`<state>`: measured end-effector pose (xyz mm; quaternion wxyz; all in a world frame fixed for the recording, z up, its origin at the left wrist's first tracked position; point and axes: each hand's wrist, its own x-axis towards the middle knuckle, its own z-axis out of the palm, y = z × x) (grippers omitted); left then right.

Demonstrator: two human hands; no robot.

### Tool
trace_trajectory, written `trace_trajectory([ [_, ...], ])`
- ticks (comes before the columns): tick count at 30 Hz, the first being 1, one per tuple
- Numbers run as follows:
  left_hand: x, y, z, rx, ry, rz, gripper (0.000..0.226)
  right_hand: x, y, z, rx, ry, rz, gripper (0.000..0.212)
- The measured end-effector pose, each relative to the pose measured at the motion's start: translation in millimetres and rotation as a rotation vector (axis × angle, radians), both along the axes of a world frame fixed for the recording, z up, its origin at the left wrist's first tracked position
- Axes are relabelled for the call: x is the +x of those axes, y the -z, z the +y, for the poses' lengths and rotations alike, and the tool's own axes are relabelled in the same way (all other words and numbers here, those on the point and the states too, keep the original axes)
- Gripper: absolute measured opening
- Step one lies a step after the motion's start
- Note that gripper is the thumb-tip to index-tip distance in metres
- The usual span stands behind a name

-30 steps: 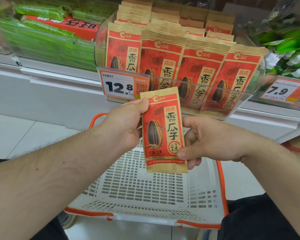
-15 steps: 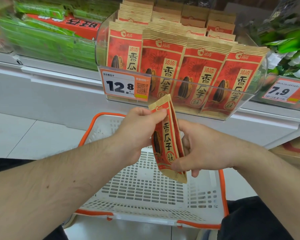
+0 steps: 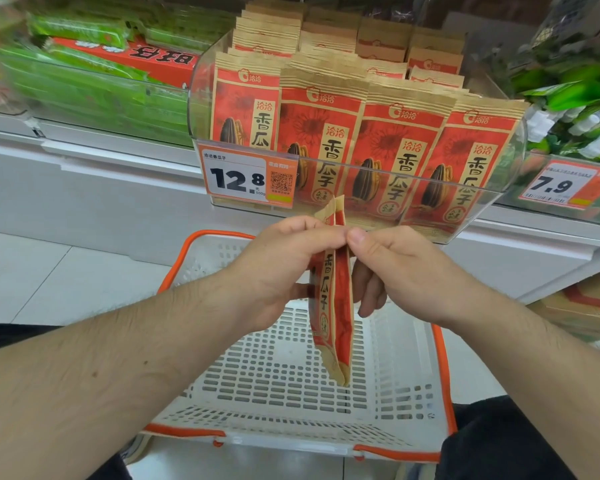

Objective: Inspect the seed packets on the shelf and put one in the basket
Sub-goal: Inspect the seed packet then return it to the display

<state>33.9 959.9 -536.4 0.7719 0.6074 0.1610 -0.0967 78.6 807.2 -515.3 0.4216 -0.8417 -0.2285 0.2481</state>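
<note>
Turning edge-on now: the sunflower seed packet [image 3: 333,292], face-on a second ago, hangs over the basket [image 3: 442,368], six o'clock of the shelf bin [image 3: 201,81]. Left hand [image 3: 278,268] and right hand [image 3: 395,268] pinch its top; I judge inspection continues.

Bright, even shop light falls from overhead, leaving only soft shadows. The centre is sharp; the green packs [image 3: 84,81] at ten o'clock and the bags [image 3: 575,91] at two o'clock smear. Straight edges bow outward.
</note>
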Motion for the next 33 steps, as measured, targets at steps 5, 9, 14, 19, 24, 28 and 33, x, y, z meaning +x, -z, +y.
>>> trace_trajectory([
  [5, 0.3, -1.7, 2.8, -0.016, 0.036, -0.023, 0.019, 2.5, 4.1, -0.6, 0.092, 0.085, -0.026, 0.04],
  [9, 0.1, -1.2, 3.0, -0.004, 0.052, -0.044, 0.022, 3.4, 2.6, 0.9, 0.138, 0.145, -0.067, 0.036],
  [14, -0.7, 1.1, 1.6, -0.014, 0.044, -0.023, 0.025, 2.2, 1.5, 3.8, 0.133, 0.173, -0.073, 0.031],
  [19, 0.1, -0.7, 1.0, -0.048, 0.033, -0.009, 0.02, 1.4, 1.1, 5.2, 0.164, 0.173, -0.042, 0.03],
  [24, 0.7, -0.9, 1.5, -0.093, -0.017, 0.015, 0.019, 1.2, -3.3, 3.0, 0.168, 0.052, 0.053, 0.009],
  [28, 0.8, -0.6, 3.4, -0.083, -0.038, 0.01, 0.02, 1.0, -2.0, 1.9, 0.153, -0.034, 0.101, 0.017],
  [33, 0.3, -1.5, 3.7, -0.088, -0.041, 0.008, 0.024, 2.6, -5.7, -1.7, 0.12, -0.091, 0.103, 0.033],
])
